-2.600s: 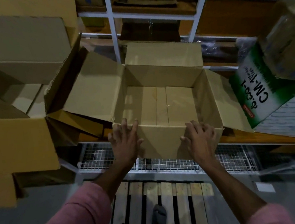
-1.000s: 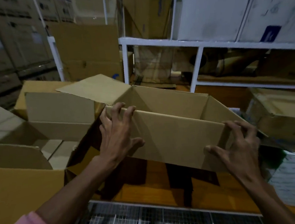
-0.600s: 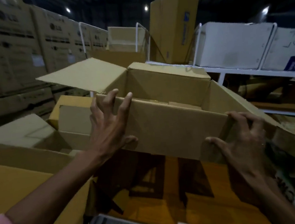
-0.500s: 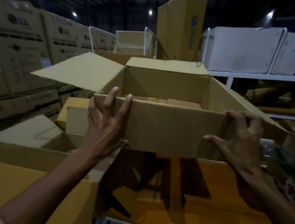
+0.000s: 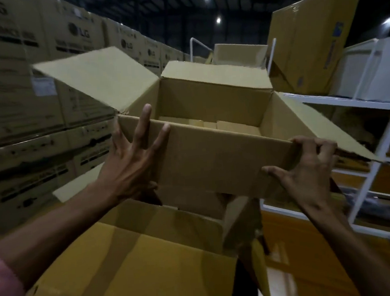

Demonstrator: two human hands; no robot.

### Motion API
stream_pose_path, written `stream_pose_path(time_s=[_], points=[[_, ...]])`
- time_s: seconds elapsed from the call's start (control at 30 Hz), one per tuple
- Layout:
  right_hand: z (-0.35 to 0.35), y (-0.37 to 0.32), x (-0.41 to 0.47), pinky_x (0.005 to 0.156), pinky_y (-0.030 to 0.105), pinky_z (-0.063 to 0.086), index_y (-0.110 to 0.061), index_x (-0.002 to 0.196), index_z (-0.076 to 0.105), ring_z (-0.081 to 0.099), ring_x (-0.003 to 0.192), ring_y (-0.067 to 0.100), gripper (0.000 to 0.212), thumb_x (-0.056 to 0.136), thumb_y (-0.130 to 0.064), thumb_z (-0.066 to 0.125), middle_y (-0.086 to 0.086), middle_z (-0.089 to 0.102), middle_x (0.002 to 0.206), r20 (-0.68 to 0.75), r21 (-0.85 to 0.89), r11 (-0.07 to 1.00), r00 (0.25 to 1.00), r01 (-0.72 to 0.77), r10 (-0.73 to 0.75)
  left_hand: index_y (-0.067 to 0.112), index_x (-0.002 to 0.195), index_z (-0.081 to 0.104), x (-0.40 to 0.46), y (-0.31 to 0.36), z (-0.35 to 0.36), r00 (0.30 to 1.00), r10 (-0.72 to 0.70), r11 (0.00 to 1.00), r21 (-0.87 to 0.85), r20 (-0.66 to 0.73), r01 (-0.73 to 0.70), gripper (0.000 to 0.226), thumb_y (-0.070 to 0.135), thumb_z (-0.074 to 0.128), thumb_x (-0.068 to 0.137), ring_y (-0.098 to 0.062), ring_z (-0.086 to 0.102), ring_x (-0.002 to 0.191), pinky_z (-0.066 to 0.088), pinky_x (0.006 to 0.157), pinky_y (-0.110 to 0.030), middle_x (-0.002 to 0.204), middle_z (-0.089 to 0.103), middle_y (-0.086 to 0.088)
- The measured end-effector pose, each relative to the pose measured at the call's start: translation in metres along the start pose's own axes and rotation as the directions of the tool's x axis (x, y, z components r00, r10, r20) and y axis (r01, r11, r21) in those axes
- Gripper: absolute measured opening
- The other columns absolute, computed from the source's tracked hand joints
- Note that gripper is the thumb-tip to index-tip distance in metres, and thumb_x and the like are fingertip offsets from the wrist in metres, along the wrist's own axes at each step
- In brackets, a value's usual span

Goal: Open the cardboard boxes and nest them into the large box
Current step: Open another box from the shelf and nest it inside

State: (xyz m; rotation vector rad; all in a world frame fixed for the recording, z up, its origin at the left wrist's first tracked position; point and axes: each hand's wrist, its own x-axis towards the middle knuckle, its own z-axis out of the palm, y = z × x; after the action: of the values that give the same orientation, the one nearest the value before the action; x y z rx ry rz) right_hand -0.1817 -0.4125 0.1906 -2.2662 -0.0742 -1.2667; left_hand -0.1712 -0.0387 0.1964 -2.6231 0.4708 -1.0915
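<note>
Fingers of the left hand are spread wide and straight, pressed flat against the near wall of the open cardboard box at centre-left of the frame; whether the thumb hooks underneath cannot be told. At centre-right, the right hand curls over the box's near right corner, fingertips hooked on the rim and thumb pressed to the wall. The box hangs between both hands, flaps splayed outward, above the large box that gapes in the lower left. To nest it well, I judge the carried box should be kept level, squared to the opening below, and lowered with its flaps clear of the rim.
</note>
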Motion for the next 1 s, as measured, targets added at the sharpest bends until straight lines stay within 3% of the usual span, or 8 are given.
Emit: stream_pose_path(time_s=[0.2, 0.37, 0.5, 0.6, 0.73, 0.8, 0.9, 1.0], points=[[0.063, -0.059, -0.017, 0.09, 0.041, 0.039, -0.02, 0.128, 0.052, 0.035, 0.123, 0.038, 0.081, 0.062, -0.029, 0.096, 0.012, 0.033, 0.135, 0.067, -0.049, 0.997, 0.996, -0.059, 0.063, 0.024, 0.16, -0.009, -0.02, -0.077, 0.052, 0.996, 0.019, 1.0, -0.008, 0.088, -0.019, 0.162, 0.069, 0.091, 0.041, -0.07, -0.008, 0.14, 0.007, 0.106, -0.084, 0.163, -0.022, -0.025], [0.103, -0.078, -0.031, 0.089, 0.046, 0.046, -0.021, 0.129, 0.054, 0.036, 0.118, 0.035, 0.078, 0.063, -0.034, 0.095, 0.006, 0.032, 0.132, 0.146, -0.089, 0.992, 0.984, -0.094, 0.106, 0.027, 0.161, -0.008, -0.036, -0.1, 0.096, 0.971, -0.032, 0.993, -0.104, 0.238, 0.058, 0.165, 0.065, 0.094, 0.036, -0.07, -0.012, 0.139, 0.016, 0.101, -0.087, 0.165, -0.021, -0.021], [0.127, -0.083, -0.037, 0.086, 0.039, 0.041, -0.023, 0.131, 0.054, 0.035, 0.121, 0.034, 0.076, 0.067, -0.037, 0.093, 0.005, 0.03, 0.135, 0.208, -0.125, 0.985, 0.967, -0.122, 0.146, 0.032, 0.159, -0.017, -0.029, -0.108, 0.121, 0.947, -0.108, 0.951, -0.247, 0.302, 0.187, 0.161, 0.067, 0.09, 0.043, -0.064, -0.01, 0.144, 0.017, 0.105, -0.085, 0.164, -0.031, -0.008], [0.141, -0.084, -0.042, 0.085, 0.038, 0.041, -0.022, 0.132, 0.054, 0.035, 0.12, 0.034, 0.078, 0.066, -0.038, 0.092, 0.005, 0.03, 0.134, 0.225, -0.142, 0.978, 0.957, -0.155, 0.184, 0.038, 0.158, -0.017, -0.025, -0.113, 0.137, 0.94, -0.118, 0.929, -0.3, 0.321, 0.219, 0.146, 0.071, 0.082, 0.057, -0.06, -0.003, 0.146, 0.017, 0.109, -0.081, 0.166, -0.019, -0.006], [0.159, -0.087, -0.046, 0.088, 0.042, 0.047, -0.022, 0.133, 0.053, 0.034, 0.123, 0.035, 0.078, 0.068, -0.039, 0.091, 0.004, 0.029, 0.135, 0.263, -0.166, 0.967, 0.937, -0.193, 0.232, 0.039, 0.157, 0.004, -0.019, -0.116, 0.148, 0.917, -0.153, 0.87, -0.39, 0.368, 0.301, 0.101, 0.069, 0.064, 0.081, -0.056, 0.007, 0.144, 0.027, 0.109, -0.077, 0.164, 0.0, -0.002], [0.168, -0.088, -0.049, 0.087, 0.043, 0.049, -0.023, 0.133, 0.053, 0.035, 0.123, 0.036, 0.077, 0.068, -0.04, 0.091, 0.004, 0.029, 0.135, 0.273, -0.195, 0.962, 0.931, -0.193, 0.243, 0.036, 0.153, 0.017, -0.017, -0.119, 0.159, 0.901, -0.162, 0.844, -0.417, 0.403, 0.338, 0.082, 0.077, 0.044, 0.087, -0.054, 0.017, 0.142, 0.03, 0.108, -0.073, 0.163, 0.013, -0.003], [0.178, -0.092, -0.052, 0.084, 0.037, 0.045, -0.024, 0.132, 0.053, 0.035, 0.124, 0.037, 0.076, 0.069, -0.038, 0.091, 0.005, 0.028, 0.136, 0.296, -0.231, 0.956, 0.923, -0.179, 0.245, 0.033, 0.139, 0.038, -0.017, -0.123, 0.172, 0.869, -0.21, 0.784, -0.454, 0.448, 0.423, 0.076, 0.083, 0.014, 0.088, -0.047, 0.032, 0.136, 0.038, 0.106, -0.068, 0.153, 0.036, -0.006], [0.182, -0.097, -0.05, 0.088, 0.043, 0.048, -0.026, 0.134, 0.051, 0.034, 0.126, 0.036, 0.077, 0.069, -0.04, 0.09, 0.003, 0.027, 0.138, 0.342, -0.24, 0.955, 0.905, -0.176, 0.253, 0.03, 0.131, 0.049, -0.015, -0.123, 0.175, 0.852, -0.285, 0.759, -0.44, 0.44, 0.481, 0.062, 0.072, 0.021, 0.094, -0.046, 0.033, 0.132, 0.044, 0.097, -0.062, 0.149, 0.043, -0.007]])
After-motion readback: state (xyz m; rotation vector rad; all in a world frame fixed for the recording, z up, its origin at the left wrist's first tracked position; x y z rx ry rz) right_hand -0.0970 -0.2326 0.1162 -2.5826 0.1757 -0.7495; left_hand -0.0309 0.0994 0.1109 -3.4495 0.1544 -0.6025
